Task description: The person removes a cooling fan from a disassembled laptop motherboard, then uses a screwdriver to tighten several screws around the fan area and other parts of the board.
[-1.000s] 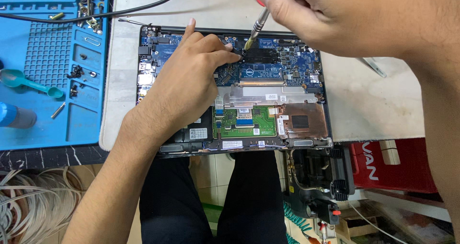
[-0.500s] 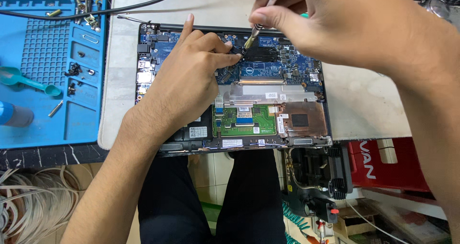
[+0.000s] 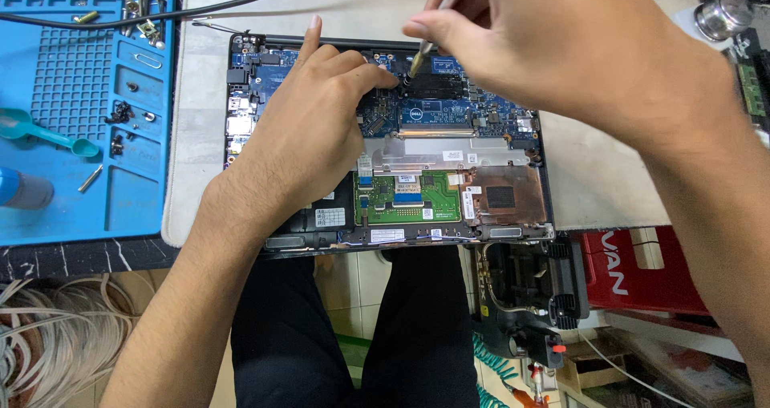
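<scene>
Head view: right hand [image 3: 553, 47] pinched on a screwdriver [image 3: 433, 23] — left hand [image 3: 309, 127] spread flat on the opened laptop [image 3: 449, 151].

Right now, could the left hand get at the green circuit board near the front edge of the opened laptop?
Probably yes. The left hand rests flat on the laptop's blue mainboard, and the green circuit board lies uncovered just beside its wrist; nothing sits over it.

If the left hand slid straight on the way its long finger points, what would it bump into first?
Probably the dark back edge of the opened laptop, just beyond the fingertip of the left hand. Past that lies the pale mat. Depth is hard to judge, so the finger may pass above it.
</scene>
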